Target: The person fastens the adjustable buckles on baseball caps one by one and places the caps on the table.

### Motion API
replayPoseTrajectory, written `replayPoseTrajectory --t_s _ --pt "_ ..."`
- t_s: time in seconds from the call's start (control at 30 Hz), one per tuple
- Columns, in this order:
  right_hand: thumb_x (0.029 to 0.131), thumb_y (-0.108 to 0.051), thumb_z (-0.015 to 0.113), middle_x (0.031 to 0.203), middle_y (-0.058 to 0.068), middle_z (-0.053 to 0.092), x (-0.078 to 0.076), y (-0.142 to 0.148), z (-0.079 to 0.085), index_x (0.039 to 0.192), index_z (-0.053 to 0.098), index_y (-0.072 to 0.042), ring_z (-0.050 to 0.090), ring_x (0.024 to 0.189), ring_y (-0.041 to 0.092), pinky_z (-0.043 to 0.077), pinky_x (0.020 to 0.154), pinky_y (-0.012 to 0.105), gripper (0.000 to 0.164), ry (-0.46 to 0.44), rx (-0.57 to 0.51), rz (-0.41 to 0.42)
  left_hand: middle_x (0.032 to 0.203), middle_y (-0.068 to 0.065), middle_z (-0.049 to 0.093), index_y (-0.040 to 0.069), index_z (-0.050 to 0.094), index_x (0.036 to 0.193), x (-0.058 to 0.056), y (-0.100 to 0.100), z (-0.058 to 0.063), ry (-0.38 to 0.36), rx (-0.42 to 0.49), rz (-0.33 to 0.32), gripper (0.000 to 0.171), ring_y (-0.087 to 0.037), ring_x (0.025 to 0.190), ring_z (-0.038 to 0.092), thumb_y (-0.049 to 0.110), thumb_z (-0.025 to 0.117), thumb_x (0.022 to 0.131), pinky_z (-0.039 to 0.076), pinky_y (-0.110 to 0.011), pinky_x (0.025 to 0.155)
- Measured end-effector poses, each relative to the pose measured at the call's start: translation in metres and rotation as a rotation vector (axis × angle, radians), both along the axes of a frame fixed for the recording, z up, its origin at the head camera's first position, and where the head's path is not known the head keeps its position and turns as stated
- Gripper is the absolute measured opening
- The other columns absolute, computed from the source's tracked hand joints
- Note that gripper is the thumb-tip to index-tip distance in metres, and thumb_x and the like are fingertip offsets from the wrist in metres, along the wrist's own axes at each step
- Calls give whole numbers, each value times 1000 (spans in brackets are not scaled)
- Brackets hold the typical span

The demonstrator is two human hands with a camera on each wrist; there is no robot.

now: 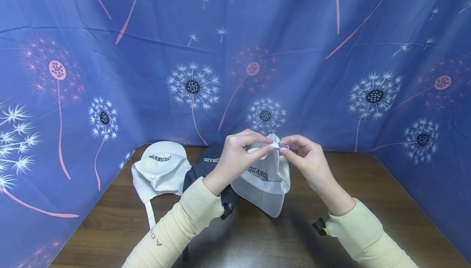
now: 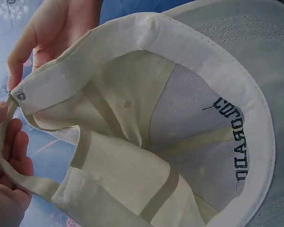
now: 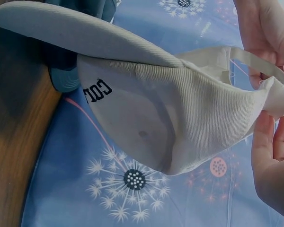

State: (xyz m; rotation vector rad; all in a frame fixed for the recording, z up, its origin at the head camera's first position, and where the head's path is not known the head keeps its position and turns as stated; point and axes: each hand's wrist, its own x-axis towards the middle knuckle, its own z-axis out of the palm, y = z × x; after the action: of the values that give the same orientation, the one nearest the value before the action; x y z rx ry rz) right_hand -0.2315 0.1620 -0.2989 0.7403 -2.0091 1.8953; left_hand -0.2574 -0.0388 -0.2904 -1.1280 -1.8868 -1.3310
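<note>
Both hands hold up a white cap [image 1: 263,184] over the wooden table, its brim low and towards me and its back opening at the top. Dark COLORADO lettering shows inside the crown in the left wrist view. My left hand [image 1: 235,151] pinches the narrow back strap [image 2: 4,158], which bows out in a loop. Opposite it, my right hand [image 1: 307,157] pinches the rear edge of the cap near a small metal snap [image 2: 22,96]. The two hands' fingertips are close together at the back opening.
On the table [image 1: 342,186], a second white cap [image 1: 167,178] lies at the left with its strap trailing towards me. A dark navy cap [image 1: 196,167] sits between the two, partly hidden by my left arm. A blue dandelion-print cloth [image 1: 301,75] hangs behind.
</note>
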Motion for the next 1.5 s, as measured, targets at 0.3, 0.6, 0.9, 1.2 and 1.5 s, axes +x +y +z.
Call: replayPoseTrajectory --t_s 0.3,0.6,0.9,1.2,1.5 --pt "84 3 65 96 -2 66 1 -4 0 95 68 -10 62 88 11 51 72 22 17 -14 34 -39 86 -1 72 8 76 93 3 5 0 43 -19 4 16 -4 85 63 16 76 79 51 -16 74" --pt "87 -3 65 100 -3 69 3 -1 3 106 63 5 65 90 13 53 78 24 20 -30 101 -38 86 1 72 9 76 93 3 3 0 44 -16 32 15 -3 85 63 17 76 80 50 -16 72" --pt "97 -15 52 76 2 63 8 1 9 89 63 5 58 62 17 52 63 26 24 -103 99 -77 86 1 71 10 76 94 3 1 0 22 -22 39 16 -3 83 62 18 76 80 49 -17 67" --pt "94 -11 56 67 1 59 9 2 8 83 61 6 52 58 15 47 62 25 22 -138 133 -91 88 3 71 11 75 95 6 0 5 -105 -119 52 19 -2 75 57 20 77 78 48 -19 63" --pt "94 -11 57 69 1 60 6 1 6 82 63 3 54 63 15 47 58 25 19 -131 142 -75 82 6 68 13 74 96 3 0 13 -262 -279 7 23 -3 67 54 25 79 77 46 -18 60"
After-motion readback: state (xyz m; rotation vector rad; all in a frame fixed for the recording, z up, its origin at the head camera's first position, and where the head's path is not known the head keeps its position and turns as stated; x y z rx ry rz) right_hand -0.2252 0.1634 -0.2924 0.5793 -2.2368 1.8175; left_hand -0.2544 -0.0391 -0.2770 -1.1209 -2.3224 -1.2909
